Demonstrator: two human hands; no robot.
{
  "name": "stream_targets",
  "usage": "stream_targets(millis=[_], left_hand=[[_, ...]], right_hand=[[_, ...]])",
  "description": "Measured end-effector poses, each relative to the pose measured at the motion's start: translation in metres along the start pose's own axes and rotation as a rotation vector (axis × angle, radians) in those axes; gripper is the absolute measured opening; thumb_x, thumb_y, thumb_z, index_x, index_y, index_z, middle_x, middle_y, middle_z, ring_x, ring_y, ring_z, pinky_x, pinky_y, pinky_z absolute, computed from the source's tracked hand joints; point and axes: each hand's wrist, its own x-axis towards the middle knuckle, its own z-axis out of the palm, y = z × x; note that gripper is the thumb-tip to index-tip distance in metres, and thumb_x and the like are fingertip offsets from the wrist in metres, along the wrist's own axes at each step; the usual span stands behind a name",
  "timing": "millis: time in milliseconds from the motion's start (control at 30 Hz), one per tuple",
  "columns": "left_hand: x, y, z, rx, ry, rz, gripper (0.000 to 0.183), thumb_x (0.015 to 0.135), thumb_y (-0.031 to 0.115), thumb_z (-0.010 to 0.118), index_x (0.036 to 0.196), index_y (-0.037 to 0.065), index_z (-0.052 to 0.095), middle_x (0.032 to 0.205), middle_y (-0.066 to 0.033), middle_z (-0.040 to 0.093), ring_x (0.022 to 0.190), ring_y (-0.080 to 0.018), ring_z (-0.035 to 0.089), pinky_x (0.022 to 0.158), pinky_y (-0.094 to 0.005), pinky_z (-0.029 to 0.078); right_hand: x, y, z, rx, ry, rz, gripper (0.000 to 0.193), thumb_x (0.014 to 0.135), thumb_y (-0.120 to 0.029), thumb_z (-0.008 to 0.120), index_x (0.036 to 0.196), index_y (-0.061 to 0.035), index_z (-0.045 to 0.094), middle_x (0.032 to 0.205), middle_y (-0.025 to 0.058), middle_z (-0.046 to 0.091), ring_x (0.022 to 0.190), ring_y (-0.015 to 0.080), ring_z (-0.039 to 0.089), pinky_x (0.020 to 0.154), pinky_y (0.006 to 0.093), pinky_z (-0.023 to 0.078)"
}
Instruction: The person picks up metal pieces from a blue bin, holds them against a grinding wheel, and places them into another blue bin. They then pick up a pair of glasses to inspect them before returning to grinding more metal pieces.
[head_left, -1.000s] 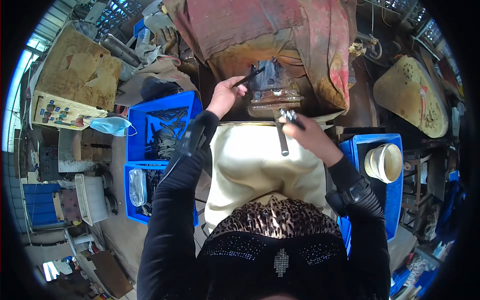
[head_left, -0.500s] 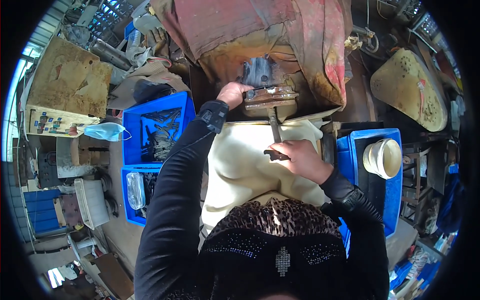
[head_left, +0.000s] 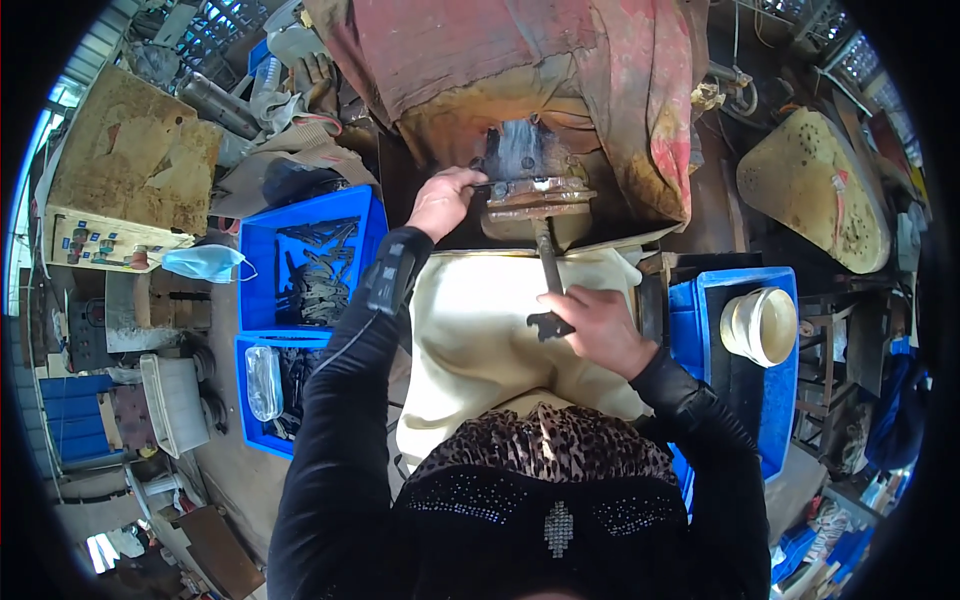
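Note:
In front of me stands a wet, brownish metal clamp fixture (head_left: 540, 198) with a bar-shaped lever (head_left: 547, 255) pointing toward my lap. My left hand (head_left: 443, 203) is at the fixture's left end, fingers pinched together; what they hold, if anything, is hard to make out. Behind the fixture, a grey, wet-looking block (head_left: 520, 147) shows streaks like running water. Over my lap, my right hand (head_left: 608, 332) is closed on a small dark notched metal piece (head_left: 550, 326), which sticks out past the fingers beside the lever's lower end.
A cream apron (head_left: 470, 320) covers my lap. To the left, a blue bin (head_left: 246, 240) holds several dark metal pieces, with another blue bin (head_left: 246, 390) nearer. At right, a blue tub (head_left: 782, 400) carries a whitish bucket (head_left: 740, 325). Stained red cloth (head_left: 480, 50) drapes over the machine.
My left hand has shifted slightly left and nearer at the fixture's end. My right hand has moved a little nearer, and the dark metal piece in it has turned.

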Motion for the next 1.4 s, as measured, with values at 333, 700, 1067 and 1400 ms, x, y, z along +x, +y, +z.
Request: stream_targets(millis=[333, 700, 1067, 1400], left_hand=[[-0.039, 0.028, -0.001, 0.225, 0.236, -0.471, 0.013, 0.084, 0.015, 0.058, 0.091, 0.013, 0.070, 0.089, -0.0146, 0.065, 0.090, -0.0354, 0.062, 0.077, -0.0444, 0.051], [-0.035, 0.039, -0.003, 0.239, 0.221, -0.442, 0.010, 0.080, 0.010, 0.055, 0.081, 0.007, 0.065, 0.085, -0.0164, 0.064, 0.084, -0.0365, 0.063, 0.074, -0.0453, 0.052], [-0.030, 0.043, -0.006, 0.212, 0.204, -0.470, 0.010, 0.080, 0.009, 0.055, 0.078, 0.007, 0.064, 0.085, -0.0176, 0.064, 0.084, -0.0371, 0.063, 0.073, -0.0454, 0.052], [-0.049, -0.011, 0.044, 0.756, -0.081, -0.341, 0.010, 0.067, 0.014, 0.061, 0.057, 0.011, 0.062, 0.060, -0.0104, 0.058, 0.057, -0.0297, 0.059, 0.049, -0.0429, 0.046]], right_hand=[[0.177, 0.057, -0.052, 0.277, 0.444, 0.255, 0.027, 0.084, -0.022, 0.070, 0.102, -0.0016, 0.066, 0.084, 0.0107, 0.067, 0.079, 0.0206, 0.065, 0.073, 0.0316, 0.049], [0.278, 0.124, -0.080, 0.687, 0.248, 0.490, 0.014, 0.084, -0.024, 0.072, 0.089, -0.0122, 0.068, 0.062, -0.0075, 0.048, 0.047, 0.0030, 0.036, 0.041, 0.0236, 0.022], [0.288, 0.136, -0.089, 0.782, 0.186, 0.581, 0.019, 0.082, -0.024, 0.075, 0.092, -0.0110, 0.066, 0.059, -0.0097, 0.043, 0.043, 0.0024, 0.033, 0.038, 0.0217, 0.021], [0.178, 0.137, -0.018, 0.980, 0.365, 0.756, 0.021, 0.091, -0.025, 0.066, 0.079, -0.0135, 0.053, 0.056, -0.0072, 0.040, 0.040, 0.0049, 0.033, 0.037, 0.0219, 0.023]])
